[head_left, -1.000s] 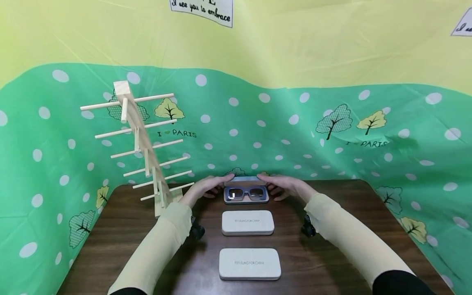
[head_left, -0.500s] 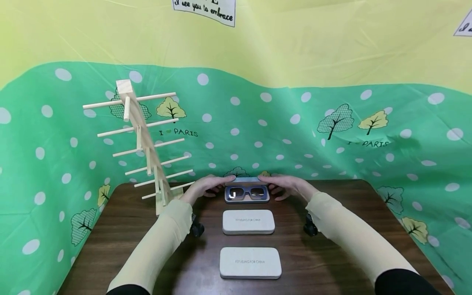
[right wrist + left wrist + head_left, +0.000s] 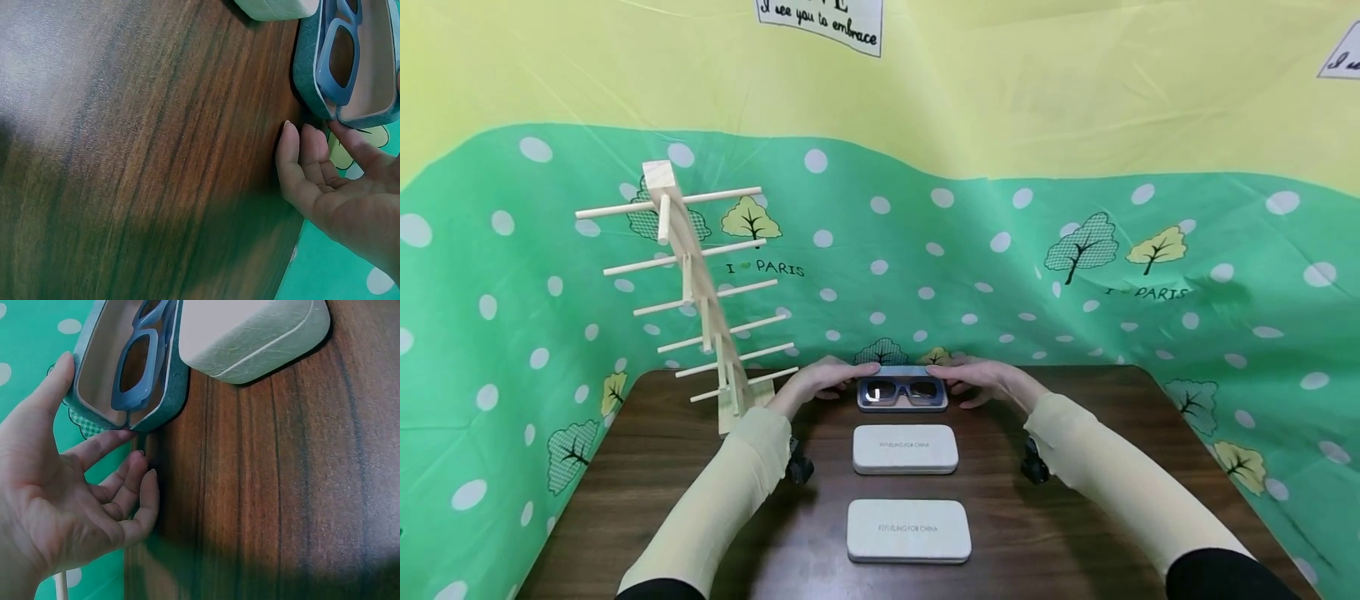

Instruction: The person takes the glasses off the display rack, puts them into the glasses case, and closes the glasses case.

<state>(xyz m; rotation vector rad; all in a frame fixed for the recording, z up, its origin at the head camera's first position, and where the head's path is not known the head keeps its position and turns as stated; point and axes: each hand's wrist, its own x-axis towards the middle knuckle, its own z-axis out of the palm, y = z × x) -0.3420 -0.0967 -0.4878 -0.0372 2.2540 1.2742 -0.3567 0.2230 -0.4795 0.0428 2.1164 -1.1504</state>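
Observation:
A blue glasses case (image 3: 901, 409) lies open at the table's far edge, its lid (image 3: 902, 372) raised along the back. Inside rest blue-framed sunglasses (image 3: 901, 390) with dark lenses, seen also as sunglasses (image 3: 134, 397) in the left wrist view. My left hand (image 3: 823, 379) is at the case's left end, thumb on the lid's edge and forefinger at the hinge corner. At the right end my right hand (image 3: 988, 381) mirrors it, thumb on the lid. In the right wrist view that hand (image 3: 337, 187) has its forefinger at the hinge corner, the other fingers loosely bent.
Two closed pale cases with lettering lie nearer me: one case (image 3: 905, 457) just in front, another case (image 3: 908, 540) closer. A wooden pegged rack (image 3: 703, 292) stands at the left, close beside my left forearm. A green and yellow cloth (image 3: 962, 250) hangs behind the table (image 3: 1097, 433).
The lid has tilted forward over the sunglasses under both thumbs, so more of its blue outside shows. The pale cases have stayed put; the view has shifted slightly.

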